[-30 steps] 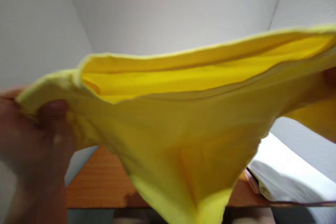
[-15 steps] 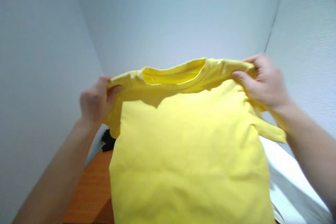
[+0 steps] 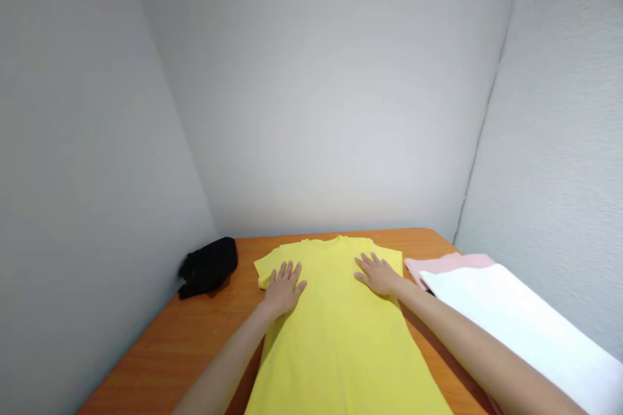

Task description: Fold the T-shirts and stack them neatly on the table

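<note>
A yellow T-shirt (image 3: 335,324) lies spread on the wooden table (image 3: 180,337), its neckline toward the far wall and its lower part running out of view at the bottom. My left hand (image 3: 285,290) rests flat on the left chest area, just below the left sleeve, fingers spread. On the right chest, near the other sleeve, my right hand (image 3: 377,274) also lies flat with its fingers apart. Neither hand grips the cloth.
A black bundled cloth (image 3: 209,267) sits at the table's left edge by the wall. Along the right side lie a white folded cloth (image 3: 516,324) and a pink cloth (image 3: 450,263) partly under it. Walls stand on three sides.
The T-shirt has come down from being held up by its shoulders to lying on the table. Both hands have let go of the shoulders and now press flat on its front.
</note>
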Available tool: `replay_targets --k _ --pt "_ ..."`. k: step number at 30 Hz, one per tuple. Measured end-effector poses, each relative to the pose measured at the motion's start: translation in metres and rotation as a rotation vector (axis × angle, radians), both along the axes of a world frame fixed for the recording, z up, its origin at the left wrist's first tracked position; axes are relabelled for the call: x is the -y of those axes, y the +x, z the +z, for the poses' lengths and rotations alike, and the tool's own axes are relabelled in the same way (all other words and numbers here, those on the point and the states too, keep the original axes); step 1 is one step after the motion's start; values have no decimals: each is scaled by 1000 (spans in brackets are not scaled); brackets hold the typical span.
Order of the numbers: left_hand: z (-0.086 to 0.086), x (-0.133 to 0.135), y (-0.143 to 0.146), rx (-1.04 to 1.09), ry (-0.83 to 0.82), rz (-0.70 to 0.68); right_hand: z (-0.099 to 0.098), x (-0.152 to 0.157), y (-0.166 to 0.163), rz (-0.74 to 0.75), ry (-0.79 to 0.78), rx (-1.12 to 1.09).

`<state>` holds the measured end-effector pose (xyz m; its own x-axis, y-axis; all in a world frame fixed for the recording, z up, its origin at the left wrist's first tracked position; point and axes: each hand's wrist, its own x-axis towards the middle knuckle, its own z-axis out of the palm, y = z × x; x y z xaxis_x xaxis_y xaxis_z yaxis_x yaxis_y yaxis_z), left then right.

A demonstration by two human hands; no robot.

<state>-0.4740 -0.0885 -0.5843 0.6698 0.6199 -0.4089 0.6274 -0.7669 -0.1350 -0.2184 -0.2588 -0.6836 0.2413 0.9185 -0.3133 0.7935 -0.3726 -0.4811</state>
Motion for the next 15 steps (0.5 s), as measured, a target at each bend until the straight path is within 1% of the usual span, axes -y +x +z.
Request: replay_targets --k 1,3,5,8,10,12,15 --pt "-9 -1 -4 -17 -17 17 -11 1 -4 -7 -39 -9" --pt "-20 -8 -9 -31 -29 43 -27 -3 -6 -29 -83 -9" --pt "-27 -17 -11 -27 -22 55 -37 -9 -4 -47 -85 0" --pt "-32 -25 -10 -19 -4 57 -47 -18 -2 -61 -62 7" --pt "-31 -26 -10 -23 1 50 -50 -20 -3 -66 -50 2" --pt "-27 -26 -8 -29 1 40 -52 -20 -5 -68 -43 -11" --pt "-11 -20 -1 -24 11 17 -52 -20 -2 -67 -39 -38"
